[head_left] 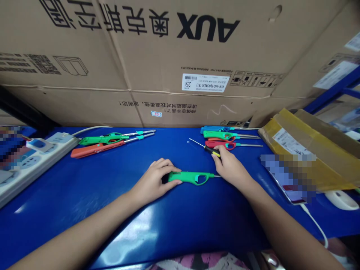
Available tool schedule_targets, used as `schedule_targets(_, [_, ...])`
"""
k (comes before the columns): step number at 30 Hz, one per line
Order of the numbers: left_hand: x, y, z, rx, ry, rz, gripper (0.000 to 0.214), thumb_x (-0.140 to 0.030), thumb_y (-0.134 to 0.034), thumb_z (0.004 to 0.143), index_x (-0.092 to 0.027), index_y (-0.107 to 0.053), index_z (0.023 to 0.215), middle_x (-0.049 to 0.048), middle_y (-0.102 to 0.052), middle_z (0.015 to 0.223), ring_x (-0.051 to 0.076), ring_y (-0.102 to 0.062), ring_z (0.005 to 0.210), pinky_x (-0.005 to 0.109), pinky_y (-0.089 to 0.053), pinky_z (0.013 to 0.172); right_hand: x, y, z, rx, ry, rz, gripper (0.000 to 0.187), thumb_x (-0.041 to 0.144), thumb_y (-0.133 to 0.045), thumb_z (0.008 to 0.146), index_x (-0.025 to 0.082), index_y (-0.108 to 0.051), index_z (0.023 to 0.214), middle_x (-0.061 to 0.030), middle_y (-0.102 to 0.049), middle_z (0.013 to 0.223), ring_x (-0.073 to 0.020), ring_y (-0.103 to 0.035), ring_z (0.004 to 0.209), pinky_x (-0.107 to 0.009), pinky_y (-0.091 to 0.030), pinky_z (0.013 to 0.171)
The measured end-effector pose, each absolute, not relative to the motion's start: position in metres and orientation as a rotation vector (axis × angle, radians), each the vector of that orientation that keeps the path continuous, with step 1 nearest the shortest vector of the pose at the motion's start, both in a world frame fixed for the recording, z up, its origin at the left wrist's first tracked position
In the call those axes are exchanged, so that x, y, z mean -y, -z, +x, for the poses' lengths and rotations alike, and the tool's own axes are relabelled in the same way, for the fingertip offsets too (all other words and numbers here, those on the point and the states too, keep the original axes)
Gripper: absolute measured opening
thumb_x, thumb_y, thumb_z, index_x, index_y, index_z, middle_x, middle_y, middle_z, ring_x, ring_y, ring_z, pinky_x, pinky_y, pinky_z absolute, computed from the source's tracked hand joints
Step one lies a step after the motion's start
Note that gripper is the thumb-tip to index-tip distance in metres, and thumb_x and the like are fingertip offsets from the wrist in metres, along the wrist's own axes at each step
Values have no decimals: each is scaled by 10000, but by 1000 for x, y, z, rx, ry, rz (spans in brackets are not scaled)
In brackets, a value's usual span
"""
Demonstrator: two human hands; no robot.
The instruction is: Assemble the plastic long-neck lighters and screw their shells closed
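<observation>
My left hand (157, 178) is closed on the handle end of a green long-necked lighter (188, 177), which lies sideways above the blue table with its metal neck pointing right. In my right hand (229, 165) is a screwdriver (211, 150) with a black and yellow handle, its thin shaft pointing up and left. The neck of the green lighter runs under my right hand, so its tip is hidden. Just beyond the screwdriver lie a red lighter (219, 145), another green lighter (216, 134) and a blue lighter (213, 129), with an orange one partly covered between them.
Green lighters (109, 138) and an orange-red lighter (97, 149) lie at the left beside a white power strip (39, 161). A phone (287, 180) on a cable, a yellow-taped package (315, 150) and a white mouse (341, 200) are at the right. A large cardboard box (157, 75) stands behind.
</observation>
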State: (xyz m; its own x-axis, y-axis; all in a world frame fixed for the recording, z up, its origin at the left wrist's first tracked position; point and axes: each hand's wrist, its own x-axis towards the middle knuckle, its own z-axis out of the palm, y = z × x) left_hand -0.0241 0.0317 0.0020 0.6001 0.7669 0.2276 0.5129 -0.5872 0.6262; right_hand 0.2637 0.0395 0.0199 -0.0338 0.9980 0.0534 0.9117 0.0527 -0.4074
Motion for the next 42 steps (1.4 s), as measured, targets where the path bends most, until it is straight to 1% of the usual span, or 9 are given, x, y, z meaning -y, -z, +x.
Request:
schedule_targets(4, [-31,-2,-25,-1002,-669,2330,264,-386,-693,923,-230,-700,1135,56,-669,1057,231,-593,968,399,-449,878,-41,-20,264,1995,-400,-1938,196,225,-460,977,148,-522,1147,-175,-703,1109,-313,-695,979,-350,-492,775])
schedule_targets(17, [-30,-1,-24,-977,-707,2344,255,-366,-679,932,-229,-691,1146,60,-674,1061,224,-597,959,401,-461,879,-39,-21,264,1997,-369,-1965,204,237,-469,975,162,-524,1157,-171,-707,1136,-320,-694,1018,-340,-484,760])
schedule_targets(23, [-31,-1,-24,-977,-711,2345,261,-375,-675,934,-232,-687,1152,66,-677,1066,227,-600,965,405,-466,883,-39,-19,263,2003,-363,-1949,222,240,-464,967,154,-525,1162,-178,-703,1141,-309,-692,987,-342,-486,742])
schedule_targets(26, [-30,-1,-24,-955,-723,2350,259,-366,-676,935,-223,-685,1151,68,-677,1058,222,-606,965,399,-471,886,-38,-19,264,1906,-368,-1855,216,268,-498,944,166,-557,1125,-146,-721,1044,-275,-691,875,-339,-493,713])
schedule_targets(30, [-28,-2,-24,-901,-722,2380,286,-391,-702,918,-223,-690,1149,63,-689,1045,215,-618,956,394,-479,883,-35,-26,262,1648,-474,-1610,230,355,-597,899,195,-630,1060,-58,-708,872,-172,-627,652,-273,-477,591])
schedule_targets(33, [-27,-3,-23,-850,-712,2396,326,-424,-742,881,-232,-701,1142,59,-707,1047,217,-632,961,396,-492,877,-30,-33,259,1478,-587,-1422,243,392,-653,872,192,-664,1009,-2,-638,725,-111,-507,521,-236,-408,491])
schedule_targets(36, [-25,-3,-21,-868,-790,2318,351,-431,-767,857,-223,-714,1135,67,-731,1058,219,-655,974,395,-526,890,-25,-38,256,1368,-718,-1259,231,385,-677,864,183,-671,976,50,-524,582,-91,-434,464,-229,-356,455])
schedule_targets(38, [-24,-3,-20,-973,-925,2188,380,-411,-763,864,-216,-703,1184,74,-744,1082,203,-676,940,373,-561,867,-23,-39,255,1296,-834,-1171,220,377,-686,858,181,-672,958,66,-486,537,-88,-421,438,-228,-328,436])
schedule_targets(42, [-24,-4,-19,-1108,-1147,1985,550,-370,-761,867,-236,-600,1375,77,-740,1180,170,-702,871,348,-599,838,-21,-36,251,1225,-1066,-1065,197,349,-687,856,176,-679,950,66,-496,523,-80,-400,412,-227,-287,427])
